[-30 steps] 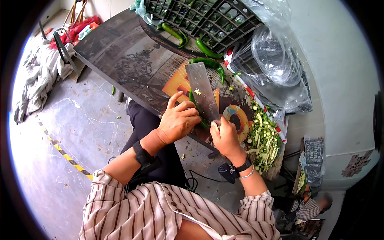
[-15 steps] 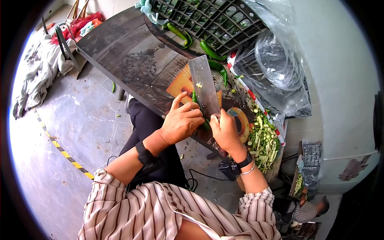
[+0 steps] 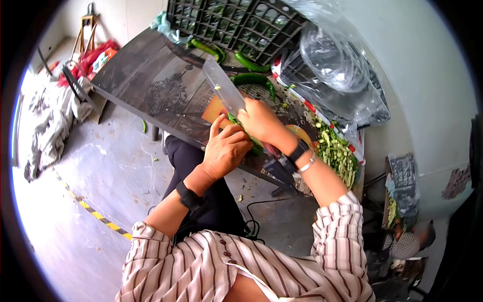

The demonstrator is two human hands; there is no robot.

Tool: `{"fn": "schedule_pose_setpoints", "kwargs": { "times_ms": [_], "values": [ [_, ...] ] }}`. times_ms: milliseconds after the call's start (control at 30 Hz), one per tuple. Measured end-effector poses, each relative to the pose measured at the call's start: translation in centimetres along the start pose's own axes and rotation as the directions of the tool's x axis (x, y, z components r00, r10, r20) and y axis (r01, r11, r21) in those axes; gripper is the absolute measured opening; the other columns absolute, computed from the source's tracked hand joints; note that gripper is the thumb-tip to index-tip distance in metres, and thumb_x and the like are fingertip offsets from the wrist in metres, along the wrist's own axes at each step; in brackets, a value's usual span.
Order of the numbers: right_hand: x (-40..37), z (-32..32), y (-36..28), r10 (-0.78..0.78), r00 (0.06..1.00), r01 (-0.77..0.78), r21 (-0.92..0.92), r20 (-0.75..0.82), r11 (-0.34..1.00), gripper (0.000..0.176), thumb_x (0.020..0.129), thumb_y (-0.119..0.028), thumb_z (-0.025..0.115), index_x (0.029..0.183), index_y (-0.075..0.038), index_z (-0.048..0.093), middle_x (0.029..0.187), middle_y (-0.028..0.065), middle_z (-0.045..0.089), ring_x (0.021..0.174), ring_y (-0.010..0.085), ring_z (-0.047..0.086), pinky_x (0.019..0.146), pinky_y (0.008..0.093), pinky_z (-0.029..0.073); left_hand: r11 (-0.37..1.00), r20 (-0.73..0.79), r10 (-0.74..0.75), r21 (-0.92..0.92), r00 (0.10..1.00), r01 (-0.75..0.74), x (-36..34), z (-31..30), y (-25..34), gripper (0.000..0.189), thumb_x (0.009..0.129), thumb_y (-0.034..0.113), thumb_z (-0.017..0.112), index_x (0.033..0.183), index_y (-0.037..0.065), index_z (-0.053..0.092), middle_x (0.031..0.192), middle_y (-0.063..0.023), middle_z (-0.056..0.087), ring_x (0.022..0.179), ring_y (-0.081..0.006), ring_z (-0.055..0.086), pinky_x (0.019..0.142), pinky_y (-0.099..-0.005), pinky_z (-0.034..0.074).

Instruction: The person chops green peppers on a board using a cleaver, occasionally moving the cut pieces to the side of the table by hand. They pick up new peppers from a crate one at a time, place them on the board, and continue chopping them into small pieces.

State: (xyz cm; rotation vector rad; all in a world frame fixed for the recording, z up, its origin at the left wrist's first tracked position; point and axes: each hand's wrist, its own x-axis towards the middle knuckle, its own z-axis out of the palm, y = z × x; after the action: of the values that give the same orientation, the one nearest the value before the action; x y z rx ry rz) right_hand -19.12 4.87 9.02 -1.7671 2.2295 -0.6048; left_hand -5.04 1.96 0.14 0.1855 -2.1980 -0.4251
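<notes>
My right hand (image 3: pixel 261 123) grips the handle of a wide steel cleaver (image 3: pixel 223 90), whose blade points away toward the upper left over the dark patterned table (image 3: pixel 146 75). Bits of green stick to the blade. My left hand (image 3: pixel 226 148) presses down on a green pepper (image 3: pixel 256 147) at the table's near edge, right beside and under the right hand. Most of that pepper is hidden by the two hands.
Whole green peppers (image 3: pixel 254 79) lie by a black plastic crate (image 3: pixel 236 22) at the back. Chopped pepper pieces (image 3: pixel 338 156) are heaped to the right, beside clear plastic bags (image 3: pixel 332 60). Crumpled cloth (image 3: pixel 45 116) lies on the floor left. Another person (image 3: pixel 407 241) sits lower right.
My right hand has swung the cleaver up and to the left, over the left hand, with the blade now pointing upper left. The head view has shifted. The left hand stays on the pepper.
</notes>
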Motion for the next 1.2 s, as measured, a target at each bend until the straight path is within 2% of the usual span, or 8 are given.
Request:
{"fn": "schedule_pose_setpoints", "kwargs": {
  "times_ms": [233,267,433,500,633,800,1033,1200],
  "values": [
    [3.2,0.5,-0.2,-0.119,0.971,0.127,0.027,-0.206,0.992,0.027,0.084,-0.016,0.054,0.086,0.011,0.058,0.074,0.031,0.061,0.068,0.0437,0.064,0.062,0.048,0.05,0.999,-0.009,0.016,0.033,1.0,-0.015,0.1,-0.1,-0.2,0.009,0.074,0.017,0.07,0.083,0.018,0.067,0.09,0.0044,0.059,0.105,-0.0155,0.057,0.113,-0.0517,0.025],
    [2.3,-0.2,-0.2,0.075,0.989,-0.043,0.237,-0.129,0.971,0.029,0.081,-0.016,0.052,0.085,0.011,0.06,0.081,0.0353,0.06,0.08,0.0496,0.062,0.073,0.0505,0.05,0.998,-0.007,0.037,0.044,0.999,-0.037,0.0,0.1,-0.3,0.01,0.074,0.017,0.071,0.083,0.018,0.067,0.09,0.004,0.059,0.105,-0.0166,0.056,0.113,-0.0523,0.025],
    [-4.7,-3.4,-0.7,0.233,0.938,-0.09,0.467,-0.258,0.88,0.021,0.091,-0.014,0.052,0.086,0.007,0.055,0.061,0.0118,0.058,0.048,0.0161,0.059,0.045,0.0337,0.046,0.998,0.011,-0.014,-0.058,1.0,0.015,-0.2,0.1,0.0,0.01,0.075,0.016,0.071,0.084,0.017,0.067,0.09,0.0036,0.059,0.105,-0.0183,0.056,0.112,-0.0547,0.022],
    [-8.2,-3.9,-0.5,0.293,0.923,-0.081,0.619,-0.249,0.782,0.018,0.094,-0.012,0.05,0.086,0.004,0.053,0.06,0.0049,0.055,0.045,0.0111,0.052,0.042,0.0285,0.042,0.999,-0.011,-0.032,-0.023,0.999,0.031,0.0,0.1,0.3,0.011,0.075,0.015,0.071,0.084,0.017,0.067,0.09,0.0035,0.059,0.105,-0.0185,0.056,0.112,-0.0553,0.021],
    [-13.7,-2.5,0.3,0.412,0.86,-0.02,0.788,-0.3,0.615,0.011,0.096,-0.009,0.049,0.09,0.0,0.051,0.062,0.0013,0.05,0.044,0.0088,0.048,0.042,0.025,0.041,0.997,0.081,-0.075,0.035,0.994,0.073,0.9,-0.9,1.2,0.019,0.074,0.012,0.07,0.093,0.016,0.066,0.099,0.0009,0.058,0.112,-0.0213,0.052,0.112,-0.0579,0.019],
    [-18.6,0.3,0.4,0.646,0.733,-0.057,0.927,-0.212,0.37,0.013,0.097,-0.01,0.049,0.086,-0.003,0.047,0.063,0.0017,0.048,0.046,0.0101,0.047,0.044,0.0267,0.041,0.993,0.323,-0.064,0.119,0.944,0.026,2.7,-2.0,0.9,0.075,0.071,0.023,0.072,0.141,0.018,0.047,0.129,-0.0018,0.059,0.133,-0.0252,0.042,0.115,-0.0649,0.005],
    [-21.0,1.8,0.3,0.7,0.686,-0.037,0.952,-0.196,0.303,0.015,0.096,-0.01,0.05,0.084,-0.005,0.046,0.064,0.002,0.049,0.045,0.0105,0.047,0.044,0.0269,0.041,0.996,0.524,-0.031,0.088,0.851,-0.018,5.2,-2.5,0.1,0.068,0.067,0.027,0.073,0.132,0.016,0.056,0.129,-0.0038,0.06,0.132,-0.0238,0.045,0.114,-0.0673,0.005],
    [-21.5,2.6,0.3,0.727,0.669,-0.015,0.975,-0.155,0.221,0.014,0.096,-0.01,0.051,0.084,-0.005,0.046,0.065,0.0021,0.049,0.045,0.0107,0.048,0.044,0.0269,0.041,0.995,0.468,0.055,0.047,0.882,-0.087,5.2,-1.9,-0.6,0.054,0.067,0.023,0.073,0.12,0.016,0.064,0.116,-0.0015,0.062,0.123,-0.0216,0.05,0.115,-0.0647,0.007]
  ]
}}
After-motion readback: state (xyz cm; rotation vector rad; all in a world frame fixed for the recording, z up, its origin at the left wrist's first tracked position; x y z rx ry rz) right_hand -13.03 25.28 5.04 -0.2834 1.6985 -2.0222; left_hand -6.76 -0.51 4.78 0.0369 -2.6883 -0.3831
